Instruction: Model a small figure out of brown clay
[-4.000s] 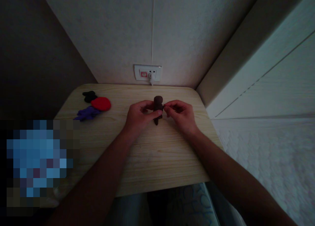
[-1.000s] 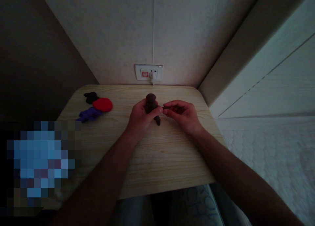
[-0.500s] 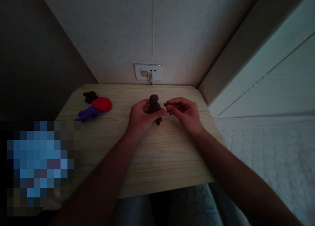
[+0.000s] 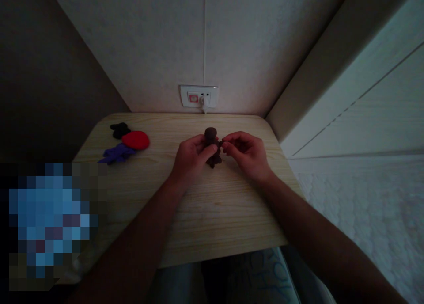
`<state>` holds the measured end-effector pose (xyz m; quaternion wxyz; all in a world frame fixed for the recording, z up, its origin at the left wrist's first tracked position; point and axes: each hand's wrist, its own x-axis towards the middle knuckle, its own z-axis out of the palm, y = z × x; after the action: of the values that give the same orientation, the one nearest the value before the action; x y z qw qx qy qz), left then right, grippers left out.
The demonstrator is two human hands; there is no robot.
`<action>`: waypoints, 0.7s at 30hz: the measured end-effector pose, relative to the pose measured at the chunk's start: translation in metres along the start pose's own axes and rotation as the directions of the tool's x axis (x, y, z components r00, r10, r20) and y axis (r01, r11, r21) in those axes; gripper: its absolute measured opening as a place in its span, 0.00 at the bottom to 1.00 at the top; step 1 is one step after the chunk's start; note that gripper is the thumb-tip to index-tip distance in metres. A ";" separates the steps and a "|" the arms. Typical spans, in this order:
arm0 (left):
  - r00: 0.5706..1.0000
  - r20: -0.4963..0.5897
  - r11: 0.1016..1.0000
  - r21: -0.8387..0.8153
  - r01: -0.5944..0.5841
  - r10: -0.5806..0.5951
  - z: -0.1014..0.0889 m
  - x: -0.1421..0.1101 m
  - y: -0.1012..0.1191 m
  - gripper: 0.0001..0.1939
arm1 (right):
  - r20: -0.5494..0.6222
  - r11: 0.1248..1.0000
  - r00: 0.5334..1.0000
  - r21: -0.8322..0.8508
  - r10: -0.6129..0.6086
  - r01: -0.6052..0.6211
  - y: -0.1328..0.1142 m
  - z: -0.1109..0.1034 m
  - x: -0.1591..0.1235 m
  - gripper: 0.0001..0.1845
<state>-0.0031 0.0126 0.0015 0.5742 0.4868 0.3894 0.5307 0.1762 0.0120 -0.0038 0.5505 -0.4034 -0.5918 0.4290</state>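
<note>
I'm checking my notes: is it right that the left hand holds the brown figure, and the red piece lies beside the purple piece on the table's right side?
Not quite: the head view shows the red piece beside the purple piece on the left side of the table. The left hand does hold the brown figure.

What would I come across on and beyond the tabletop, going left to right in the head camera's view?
Purple piece → red disc → left hand → brown figure → right hand → pale quilted surface.
</note>
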 end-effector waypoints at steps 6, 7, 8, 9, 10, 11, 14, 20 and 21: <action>1.000 0.024 1.000 0.009 -0.007 0.007 -0.002 0.001 -0.001 0.17 | 0.006 1.000 1.000 0.000 -0.001 0.001 0.000 -0.003 0.001 0.14; 0.999 0.031 1.000 0.004 -0.004 0.004 -0.002 0.001 -0.001 0.17 | 0.004 1.000 1.000 -0.003 -0.007 0.007 0.000 -0.004 0.001 0.13; 0.999 0.038 1.000 0.000 -0.001 0.001 -0.002 0.001 -0.001 0.18 | 0.001 1.000 1.000 -0.009 -0.017 0.017 0.000 -0.004 0.001 0.12; 0.999 0.042 1.000 -0.003 0.001 -0.001 -0.002 0.000 -0.001 0.18 | -0.003 0.999 1.000 -0.015 -0.029 0.029 0.000 -0.005 0.001 0.11; 0.999 0.043 1.000 -0.001 0.002 -0.002 -0.001 0.000 -0.001 0.18 | -0.005 0.999 0.999 -0.021 -0.040 0.040 0.001 -0.005 0.001 0.11; 0.999 0.043 1.000 0.004 -0.001 0.001 -0.001 0.000 0.000 0.17 | -0.003 0.999 0.999 -0.024 -0.049 0.049 0.001 -0.005 0.001 0.10; 0.999 0.043 0.999 0.040 -0.014 0.013 -0.003 0.000 -0.001 0.17 | 0.005 0.998 0.999 -0.036 -0.053 0.053 0.003 -0.004 0.001 0.09; 0.999 0.032 0.996 0.078 -0.045 0.042 -0.006 0.002 -0.005 0.17 | 0.011 0.998 0.998 -0.010 -0.063 0.063 0.004 -0.004 0.001 0.08; 0.999 0.024 0.997 0.070 -0.045 0.043 -0.006 0.002 -0.006 0.17 | 0.010 0.998 0.998 -0.011 -0.066 0.066 0.004 -0.004 0.001 0.08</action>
<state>-0.0071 0.0158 -0.0050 0.5493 0.5211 0.3906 0.5236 0.1800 0.0147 -0.0071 0.5591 -0.3849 -0.6098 0.4091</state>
